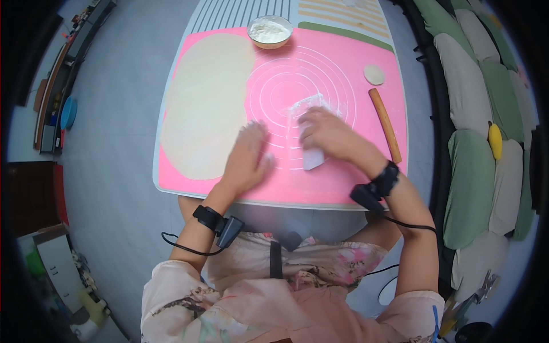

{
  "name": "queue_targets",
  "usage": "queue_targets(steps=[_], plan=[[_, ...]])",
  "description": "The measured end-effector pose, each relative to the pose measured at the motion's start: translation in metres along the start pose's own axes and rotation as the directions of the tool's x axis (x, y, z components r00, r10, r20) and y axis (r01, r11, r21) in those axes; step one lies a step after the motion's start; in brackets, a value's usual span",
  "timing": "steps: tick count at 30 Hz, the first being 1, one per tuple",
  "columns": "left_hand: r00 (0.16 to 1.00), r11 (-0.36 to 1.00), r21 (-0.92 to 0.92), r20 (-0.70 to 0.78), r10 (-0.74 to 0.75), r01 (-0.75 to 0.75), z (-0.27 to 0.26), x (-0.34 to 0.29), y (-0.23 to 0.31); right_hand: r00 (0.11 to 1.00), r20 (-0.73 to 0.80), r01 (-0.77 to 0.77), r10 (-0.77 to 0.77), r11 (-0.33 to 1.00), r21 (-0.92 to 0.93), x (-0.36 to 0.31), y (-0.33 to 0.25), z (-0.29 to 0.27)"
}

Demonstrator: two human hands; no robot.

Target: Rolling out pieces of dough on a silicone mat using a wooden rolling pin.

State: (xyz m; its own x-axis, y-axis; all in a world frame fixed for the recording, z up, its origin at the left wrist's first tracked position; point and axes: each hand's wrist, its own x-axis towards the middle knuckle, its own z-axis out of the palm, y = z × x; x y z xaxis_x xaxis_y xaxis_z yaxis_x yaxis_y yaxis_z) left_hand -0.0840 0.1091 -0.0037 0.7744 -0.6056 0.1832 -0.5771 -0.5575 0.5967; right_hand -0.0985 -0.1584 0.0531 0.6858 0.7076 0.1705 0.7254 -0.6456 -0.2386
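Note:
A large flat sheet of rolled dough (209,103) covers the left side of the pink silicone mat (343,183). My left hand (250,154) lies at the sheet's right edge, partly on the mat, with fingers spread and a dusting of flour on the tips. Near the middle of the mat, my right hand (326,134) is curled over a white, flat, scraper-like piece (313,159), slightly smeared by motion. Loose white flour (313,104) lies just beyond its fingers. A glass bowl of flour (270,32) stands at the mat's far edge.
A wooden rolling pin (385,124) lies along the mat's right side, with a small round of dough (374,75) beyond it. Under the mat is a table with a striped far end (240,14). To the right stands a sofa with green and beige cushions (466,86).

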Motion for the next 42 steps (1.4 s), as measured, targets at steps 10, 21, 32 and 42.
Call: queue_targets(steps=[10, 21, 32, 42], plan=[[0.972, 0.979, -0.152, 0.167, 0.164, -0.139, 0.074, 0.052, 0.051, 0.723, 0.18, -0.689, 0.667, 0.713, 0.129, -0.119, -0.047, -0.038], [1.0, 0.967, 0.257, -0.026, 0.011, -0.004, 0.085, 0.118, 0.008, 0.167, -0.422, -0.797, 0.891, 0.374, 0.475, -0.058, 0.124, -0.001], [0.828, 0.877, 0.064, 0.367, 0.423, -0.476, 0.097, 0.092, 0.063, 0.155, -0.308, -0.983, 0.939, 0.178, 0.05, -0.082, 0.223, 0.01], [0.988, 0.904, -0.426, 0.144, 0.053, 0.014, 0.075, 0.124, 0.026, 0.189, -0.016, -0.863, 0.982, 0.174, 0.474, -0.081, 0.183, -0.024]])
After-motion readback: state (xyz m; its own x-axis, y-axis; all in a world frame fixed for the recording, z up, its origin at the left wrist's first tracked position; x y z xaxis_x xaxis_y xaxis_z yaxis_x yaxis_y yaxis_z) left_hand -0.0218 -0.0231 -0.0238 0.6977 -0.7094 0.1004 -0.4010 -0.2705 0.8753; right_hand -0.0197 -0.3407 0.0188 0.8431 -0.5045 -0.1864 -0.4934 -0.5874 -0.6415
